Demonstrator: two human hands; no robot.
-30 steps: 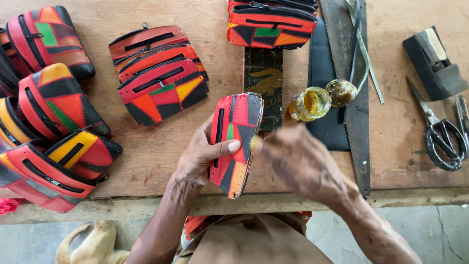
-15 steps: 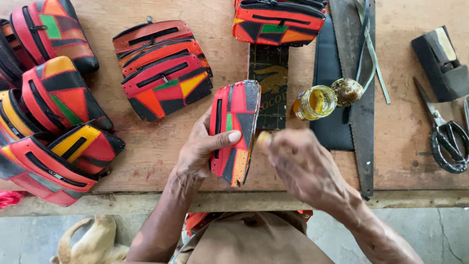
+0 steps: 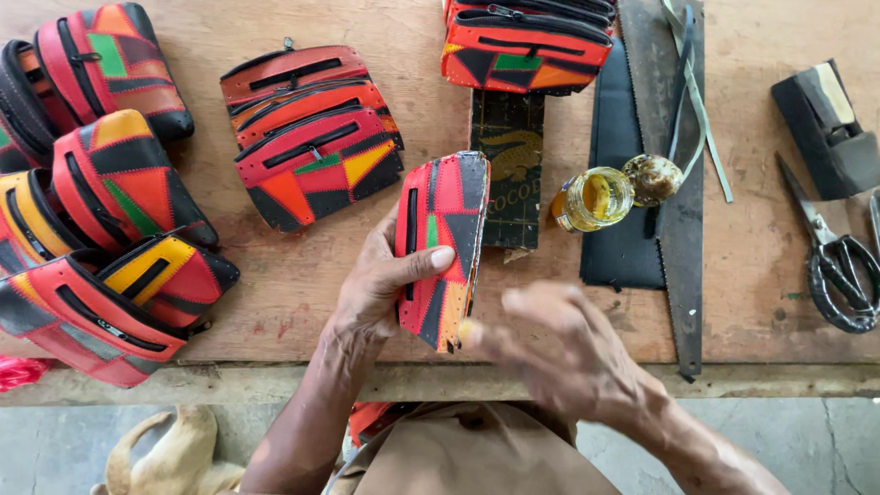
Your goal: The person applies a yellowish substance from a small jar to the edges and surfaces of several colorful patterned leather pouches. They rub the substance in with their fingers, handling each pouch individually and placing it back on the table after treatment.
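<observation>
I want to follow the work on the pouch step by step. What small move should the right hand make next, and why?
Probably draw the right hand along the pouch's open edge. The left hand holds the patchwork pouch upright on the wooden table, the blurred right fingers are at its lower edge, and an open jar of yellow liquid stands close by.

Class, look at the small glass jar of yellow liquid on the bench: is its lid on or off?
Off. The jar shows an open mouth with yellow liquid visible inside, and its round lid lies beside it on the dark sheet.
</observation>
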